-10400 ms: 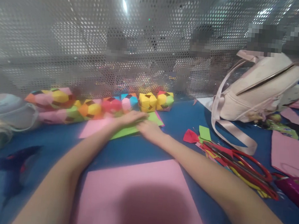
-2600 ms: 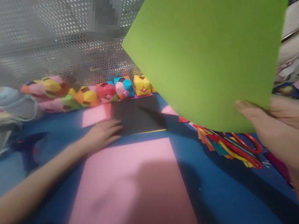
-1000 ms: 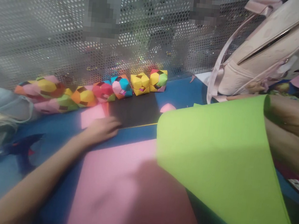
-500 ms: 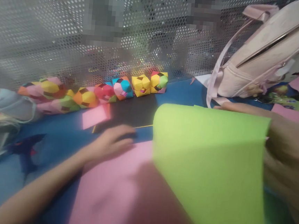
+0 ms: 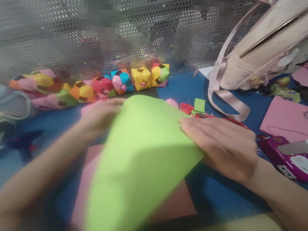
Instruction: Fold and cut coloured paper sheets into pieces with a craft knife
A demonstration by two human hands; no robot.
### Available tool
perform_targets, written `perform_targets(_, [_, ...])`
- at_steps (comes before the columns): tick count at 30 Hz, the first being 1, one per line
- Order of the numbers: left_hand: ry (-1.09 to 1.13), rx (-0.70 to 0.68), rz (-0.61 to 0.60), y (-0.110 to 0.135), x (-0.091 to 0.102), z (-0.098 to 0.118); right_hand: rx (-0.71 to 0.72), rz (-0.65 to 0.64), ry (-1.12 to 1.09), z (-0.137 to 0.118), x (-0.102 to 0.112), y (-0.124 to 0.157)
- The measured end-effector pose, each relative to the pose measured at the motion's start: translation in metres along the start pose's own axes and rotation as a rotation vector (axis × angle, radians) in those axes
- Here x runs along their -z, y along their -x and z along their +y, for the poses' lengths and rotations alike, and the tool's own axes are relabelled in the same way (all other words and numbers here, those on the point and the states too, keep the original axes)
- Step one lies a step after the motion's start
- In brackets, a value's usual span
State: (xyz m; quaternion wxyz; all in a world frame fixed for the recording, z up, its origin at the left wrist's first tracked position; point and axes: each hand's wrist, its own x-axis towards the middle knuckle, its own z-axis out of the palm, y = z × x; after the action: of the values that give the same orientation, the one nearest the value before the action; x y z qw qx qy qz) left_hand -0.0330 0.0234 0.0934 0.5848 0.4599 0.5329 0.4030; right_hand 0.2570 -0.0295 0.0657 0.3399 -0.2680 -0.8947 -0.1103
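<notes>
A large light-green sheet of paper (image 5: 140, 146) bows upward over a pink sheet (image 5: 87, 181) on the blue table. My right hand (image 5: 221, 144) is closed on the green sheet's right edge, fingers pointing left. At the sheet's upper left edge is my left hand (image 5: 100, 112), smeared by motion; its fingertips reach the paper, and its thumb side is hidden. Whether those fingers grip the edge I cannot tell. The green sheet covers much of the pink one. Beyond my right hand lie a small green square (image 5: 199, 105) and a red folded paper piece (image 5: 186, 108).
Several folded paper balls (image 5: 141, 78) line the back by a perforated metal screen (image 5: 155, 33). At back right leans a pale backpack (image 5: 256, 59) with a dangling strap. A purple device (image 5: 290, 159) and pink paper (image 5: 280, 115) are at right. A dark blue object (image 5: 24, 145) lies left.
The green sheet has moved left over the pink sheet, with my right hand following. My left hand has come up to the green sheet's left edge. The purple device at right is now uncovered.
</notes>
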Motion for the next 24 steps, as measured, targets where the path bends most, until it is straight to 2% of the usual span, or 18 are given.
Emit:
perform_targets(3, [-0.137,0.046,0.102,0.002,0.028,0.013,0.088,0.008,-0.107,-0.015,0.002,-0.001])
perform_targets(5, [-0.293,0.05,0.083,0.005,0.046,0.011,0.122,-0.037,-0.177,-0.029,0.004,-0.001])
perform_targets(7, [-0.499,0.075,-0.027,0.009,0.059,0.0,0.164,-0.147,-0.282,-0.043,0.005,-0.002])
perform_targets(9, [-0.721,0.089,-0.211,0.012,0.068,-0.017,0.24,-0.314,-0.417,-0.052,0.005,-0.004])
perform_targets(11, [-0.892,0.124,-0.381,0.014,0.07,-0.033,0.316,-0.463,-0.524,-0.053,0.0,-0.006])
perform_targets(13, [-0.987,0.142,-0.458,0.015,0.068,-0.045,0.311,-0.525,-0.547,-0.048,-0.01,-0.006])
perform_targets(16, [-1.041,0.116,-0.474,0.019,0.061,-0.048,0.138,-0.514,-0.422,-0.031,-0.035,-0.001])
perform_targets(20, [-1.088,0.057,-0.514,0.028,0.051,-0.041,-0.176,-0.53,-0.231,-0.01,-0.066,0.007])
perform_targets(24, [-1.171,0.012,-0.49,0.025,0.046,-0.04,-0.347,-0.616,-0.185,-0.004,-0.079,0.007])
